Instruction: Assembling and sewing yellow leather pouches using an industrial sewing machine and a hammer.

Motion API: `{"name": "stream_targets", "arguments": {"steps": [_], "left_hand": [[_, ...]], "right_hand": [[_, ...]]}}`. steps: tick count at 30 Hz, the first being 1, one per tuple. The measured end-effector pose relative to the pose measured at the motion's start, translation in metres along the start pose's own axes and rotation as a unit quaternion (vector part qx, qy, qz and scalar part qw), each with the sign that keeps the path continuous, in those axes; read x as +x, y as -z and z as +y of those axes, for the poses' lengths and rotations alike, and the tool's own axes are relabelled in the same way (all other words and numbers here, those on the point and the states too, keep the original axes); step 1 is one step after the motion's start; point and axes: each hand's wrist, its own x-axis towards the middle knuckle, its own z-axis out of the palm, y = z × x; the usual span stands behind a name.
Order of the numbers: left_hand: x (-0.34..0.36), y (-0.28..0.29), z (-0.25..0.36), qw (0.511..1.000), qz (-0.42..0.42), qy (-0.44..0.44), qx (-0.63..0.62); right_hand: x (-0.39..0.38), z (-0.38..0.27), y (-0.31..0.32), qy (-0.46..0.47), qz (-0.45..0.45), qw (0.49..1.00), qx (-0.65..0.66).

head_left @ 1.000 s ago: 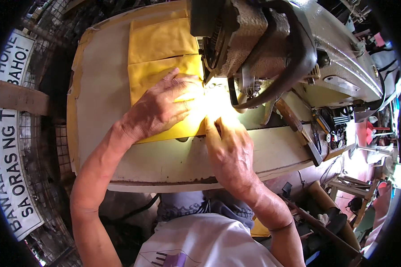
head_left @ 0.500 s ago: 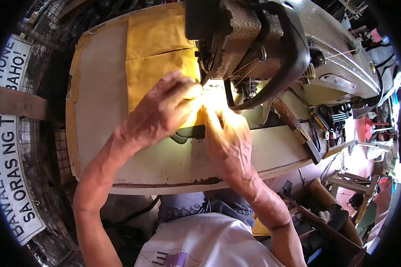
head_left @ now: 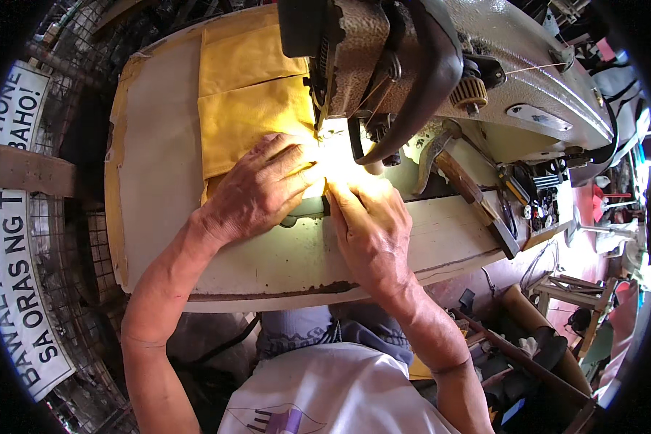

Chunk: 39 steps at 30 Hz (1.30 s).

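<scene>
Found left hand [head_left: 262, 188] palm down at centre, with fingers half bent over lower right part of yellow sheet [head_left: 249, 108], upper left of centre. Found right hand [head_left: 372, 235] just beside, with fingers bunched toward glare [head_left: 343, 155] beneath sewing machine [head_left: 506, 76]. Cannot tell grip of either. Noted 2 lines of dark capitals [head_left: 48, 352] on white sign [head_left: 59, 370], far left.

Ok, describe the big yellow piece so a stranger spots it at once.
Find the sewing machine on the pale tabletop. To its left, the left hand touches a yellow piece. Its bright colour and crosswise line set it apart from the tabletop.
</scene>
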Motion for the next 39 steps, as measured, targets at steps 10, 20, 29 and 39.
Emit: {"name": "stream_targets", "arguments": {"steps": [10,20,29,39], "left_hand": [[0.0,0.0,0.001,1.0,-0.009,0.001,0.004],[-0.006,0.001,-0.006,1.0,-0.006,0.005,-0.028],[-0.006,0.0,-0.011,0.999,-0.023,-0.029,-0.015],[0.001,-0.002,-0.034,0.998,-0.025,-0.053,-0.021]], "right_hand": [[-0.002,0.002,0.003,0.066,-0.017,0.996,-0.055],[0.002,-0.003,0.021,0.089,-0.107,0.986,-0.092],[0.009,0.003,0.029,0.123,-0.149,0.98,-0.042],[0.028,0.015,0.014,0.094,-0.15,0.984,-0.005]]}}
